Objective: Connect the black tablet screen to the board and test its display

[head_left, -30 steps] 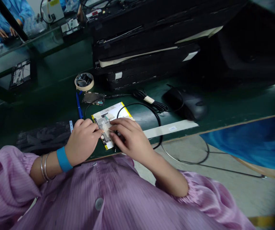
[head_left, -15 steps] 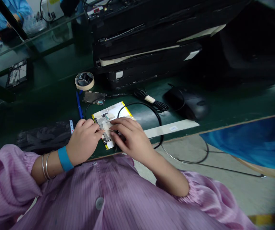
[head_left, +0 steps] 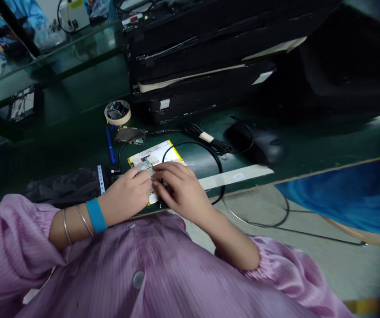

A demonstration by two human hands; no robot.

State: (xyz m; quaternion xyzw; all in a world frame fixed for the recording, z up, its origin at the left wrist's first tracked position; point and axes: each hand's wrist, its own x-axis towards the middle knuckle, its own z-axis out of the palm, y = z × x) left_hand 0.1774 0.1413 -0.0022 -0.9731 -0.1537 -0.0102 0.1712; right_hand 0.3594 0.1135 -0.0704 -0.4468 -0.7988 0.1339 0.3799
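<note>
A small flat device with a yellow-edged back and an exposed circuit board (head_left: 153, 155) lies on the green bench near its front edge. My left hand (head_left: 128, 198) rests on its near left part, fingers curled and pressed down on the board. My right hand (head_left: 179, 190) covers its near right part, fingertips pinched together against the left hand's. What lies under the fingertips is hidden. A black cable (head_left: 209, 152) loops around the device's far side.
Behind the device lie a loose circuit board (head_left: 130, 134), a blue pen (head_left: 110, 145) and a tape roll (head_left: 117, 112). A black mouse (head_left: 259, 143), a white strip (head_left: 236, 176) and stacked black trays (head_left: 203, 79) stand to the right and behind. A dark bag (head_left: 64, 185) lies left.
My left hand has slid right across the device, meeting my right hand's fingertips and covering more of the board. The right hand has barely moved.
</note>
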